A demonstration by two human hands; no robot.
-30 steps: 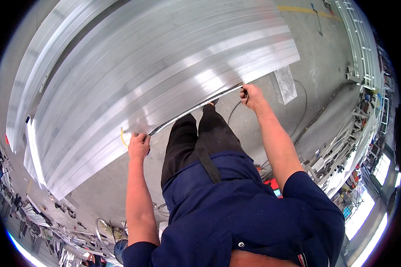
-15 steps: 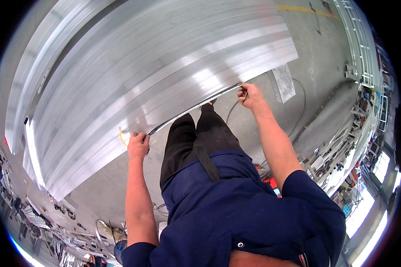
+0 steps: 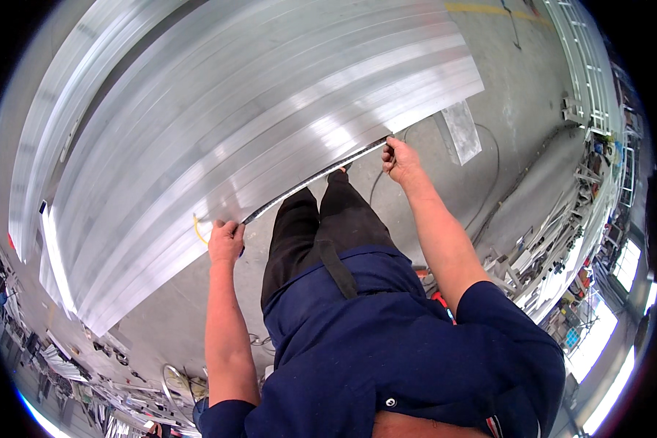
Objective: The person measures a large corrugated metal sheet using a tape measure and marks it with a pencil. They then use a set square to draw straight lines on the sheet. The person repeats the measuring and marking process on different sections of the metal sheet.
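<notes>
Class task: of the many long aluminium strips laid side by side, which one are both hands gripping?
The strip at the stack's near edge, closest to the legs: left hand and right hand grip it; the others lie untouched.

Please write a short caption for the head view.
Both hands, left hand and right hand, hold a thin strip against stacked metal sheets.

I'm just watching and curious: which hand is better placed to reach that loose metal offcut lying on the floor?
The right hand, probably. It grips the tape's end at the sheets' corner, close to the offcut; the left hand is further along the edge.
</notes>
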